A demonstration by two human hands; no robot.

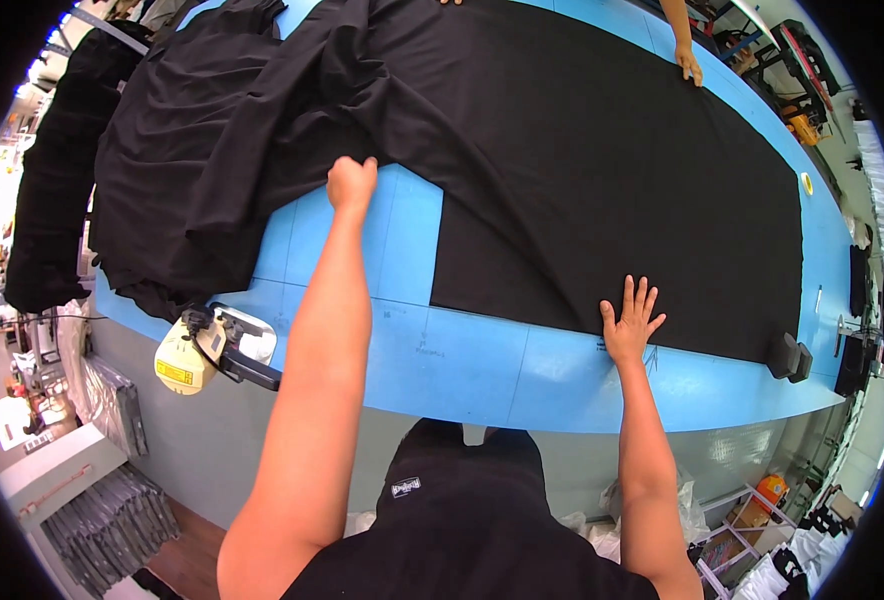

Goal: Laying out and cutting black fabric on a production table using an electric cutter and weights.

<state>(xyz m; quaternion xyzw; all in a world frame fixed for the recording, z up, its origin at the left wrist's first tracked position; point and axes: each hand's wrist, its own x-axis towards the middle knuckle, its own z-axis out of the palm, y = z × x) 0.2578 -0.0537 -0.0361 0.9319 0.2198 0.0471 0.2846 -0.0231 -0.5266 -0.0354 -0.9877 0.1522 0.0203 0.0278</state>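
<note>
Black fabric covers much of a blue table, flat on the right and bunched in loose folds at the left. My left hand is closed on the fabric's near edge, at the folds. With fingers spread, my right hand presses flat on the cloth near the table's front edge. Across the table, another person's hand rests at the far edge of the fabric. A bit of a second hand shows at the top, mostly cut off.
A cream-and-black cutting machine stands at the table's front left edge. A dark block sits on the fabric's near right corner. A yellow tape roll lies by the right edge. Below left is a rack of grey folded items.
</note>
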